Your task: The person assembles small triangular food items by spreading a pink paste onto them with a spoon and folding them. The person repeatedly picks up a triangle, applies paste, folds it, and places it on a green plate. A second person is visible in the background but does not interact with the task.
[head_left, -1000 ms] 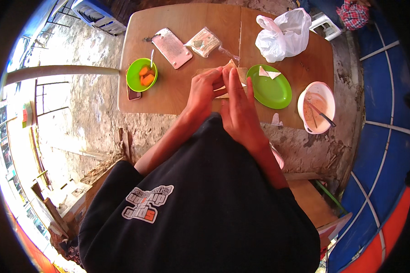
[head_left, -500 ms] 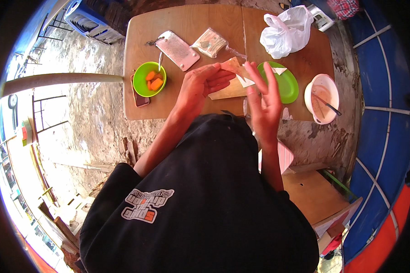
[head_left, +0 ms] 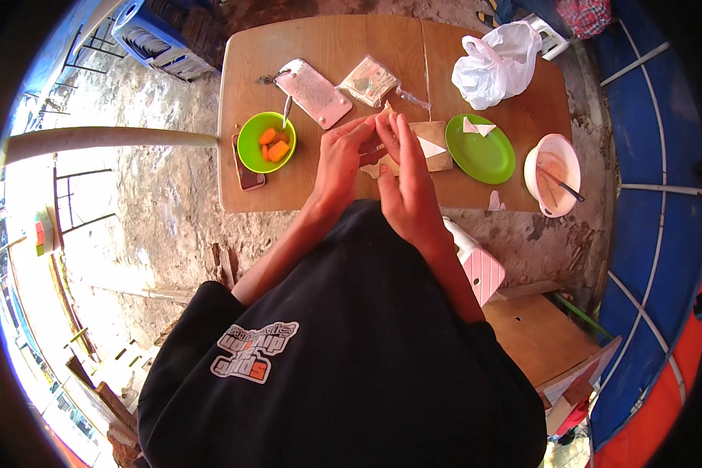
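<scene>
My left hand [head_left: 340, 162] and my right hand [head_left: 408, 187] are brought together over the table's near edge, fingers closed on a thin, pale pastry sheet [head_left: 388, 107]. Only its tip shows above my fingertips; my hands hide most of the rest. Just beyond them lies a wooden board [head_left: 440, 160] with a white triangular piece [head_left: 430, 147] on it. To the right is a green oval plate [head_left: 483, 162] bearing white folded triangles [head_left: 478, 126]. A clear packet of square sheets [head_left: 367, 81] lies past my fingertips.
Left on the wooden table [head_left: 327, 39] are a green bowl [head_left: 246, 144] of orange chunks with a spoon, a phone [head_left: 251, 179] partly beneath it, and a pink board [head_left: 313, 92]. At right stand a white plastic bag [head_left: 495, 66] and a white basin [head_left: 544, 204] holding a dark-handled utensil.
My right hand has moved left and closed in against my left hand. The sheet, earlier spread in view between them, is now mostly enclosed by my fingers.
</scene>
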The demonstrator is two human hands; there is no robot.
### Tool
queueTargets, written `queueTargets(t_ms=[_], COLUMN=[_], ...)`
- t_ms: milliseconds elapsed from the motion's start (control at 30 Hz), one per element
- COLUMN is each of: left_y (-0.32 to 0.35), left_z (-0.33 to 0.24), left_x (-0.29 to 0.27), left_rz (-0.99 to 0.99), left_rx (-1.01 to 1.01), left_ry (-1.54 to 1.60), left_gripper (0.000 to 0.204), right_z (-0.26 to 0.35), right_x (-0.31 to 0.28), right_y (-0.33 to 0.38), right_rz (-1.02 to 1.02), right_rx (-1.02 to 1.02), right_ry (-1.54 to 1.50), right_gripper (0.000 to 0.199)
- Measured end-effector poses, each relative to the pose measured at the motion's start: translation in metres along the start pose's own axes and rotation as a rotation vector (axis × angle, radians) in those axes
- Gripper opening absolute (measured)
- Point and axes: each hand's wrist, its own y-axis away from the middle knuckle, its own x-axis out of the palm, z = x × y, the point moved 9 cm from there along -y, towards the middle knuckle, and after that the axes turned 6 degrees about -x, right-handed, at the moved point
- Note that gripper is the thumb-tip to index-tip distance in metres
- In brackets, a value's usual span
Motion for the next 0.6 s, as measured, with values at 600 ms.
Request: queueTargets(t_ms=[600], left_y=[-0.003], left_z=[-0.012], left_x=[0.015], left_rz=[0.612], left_rx=[-0.433], left_ry=[0.335], left_gripper=[0.029], right_z=[0.014], right_x=[-0.083], right_y=[0.011], right_rz=[-0.323], right_rx=[-0.308], right_ry=[0.329], right_gripper=[0.032])
